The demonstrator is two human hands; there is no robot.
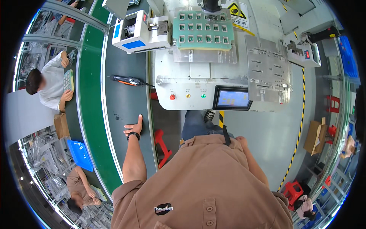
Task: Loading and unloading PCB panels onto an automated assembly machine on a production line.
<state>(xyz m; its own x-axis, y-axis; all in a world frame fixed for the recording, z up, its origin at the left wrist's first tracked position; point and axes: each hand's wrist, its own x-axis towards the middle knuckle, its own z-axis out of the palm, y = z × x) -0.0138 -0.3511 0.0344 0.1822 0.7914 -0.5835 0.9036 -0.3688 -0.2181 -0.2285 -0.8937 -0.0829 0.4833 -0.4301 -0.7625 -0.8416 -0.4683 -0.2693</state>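
My left hand [134, 127] rests on the dark bench top [127, 103], fingers spread and holding nothing, with a black band on the wrist. Ahead of it on the same surface lies a black and orange electric screwdriver [126, 80] with a cable. By my right hip is my right hand [241, 142], its fingers mostly hidden against my clothes. A white machine [167, 87] stands before me, with red, yellow and green buttons and a lit screen [231, 98]. On it sits a green tray [204, 45] with rows of small square parts, beneath a black tool head [211, 7].
White feeder units stand left [133, 32] and right [305, 53] of the tray. A slotted metal plate [268, 68] covers the machine's right side. A green conveyor [89, 95] runs along the left, with co-workers beyond. A red stool [162, 148] is beside my legs.
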